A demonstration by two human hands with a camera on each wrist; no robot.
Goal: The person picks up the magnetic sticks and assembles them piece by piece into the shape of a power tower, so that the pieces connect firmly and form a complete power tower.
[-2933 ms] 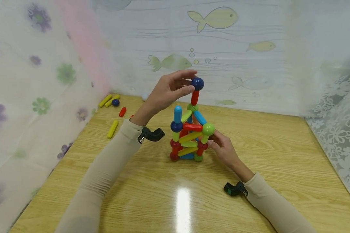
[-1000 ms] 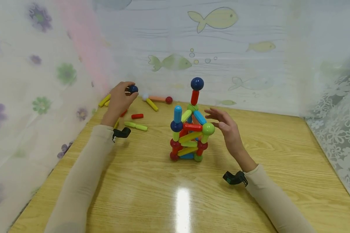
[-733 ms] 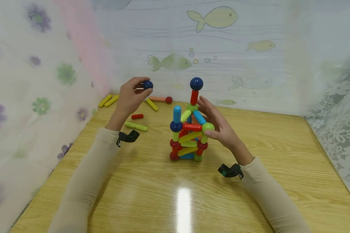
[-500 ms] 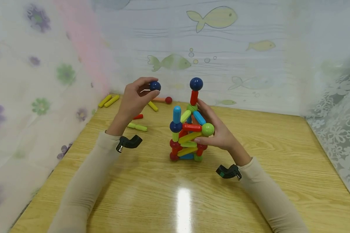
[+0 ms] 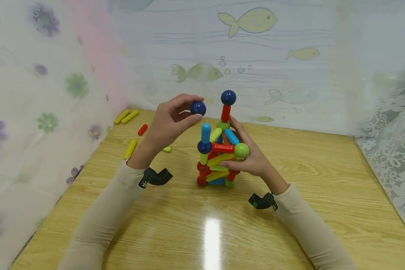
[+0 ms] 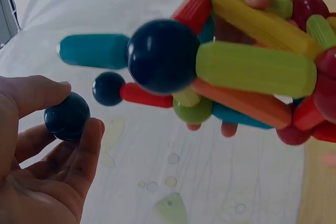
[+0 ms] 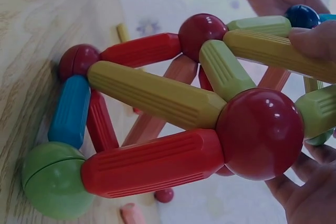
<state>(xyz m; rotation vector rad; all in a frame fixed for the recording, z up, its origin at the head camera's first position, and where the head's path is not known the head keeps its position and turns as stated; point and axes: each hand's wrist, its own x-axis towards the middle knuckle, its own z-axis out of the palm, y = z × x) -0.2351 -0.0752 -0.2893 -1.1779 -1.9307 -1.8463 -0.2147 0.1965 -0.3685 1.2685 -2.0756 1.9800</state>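
Left hand has a glossy blue ball pinched just left of the tower, right hand gripping the tower's right side. Two storeys look done, with the far red upright already capped, while the near-left light-blue rod is bare on top and the green ball carries no upright yet. Ridged, plastic-looking rods, smooth round balls, spare yellow sticks far left on the wood-grain bench.

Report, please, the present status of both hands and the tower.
Left hand pinching dark-blue ball, not touching ball-and-stick tower. Right hand gripping tower. Loose yellow sticks off left, out of the way.
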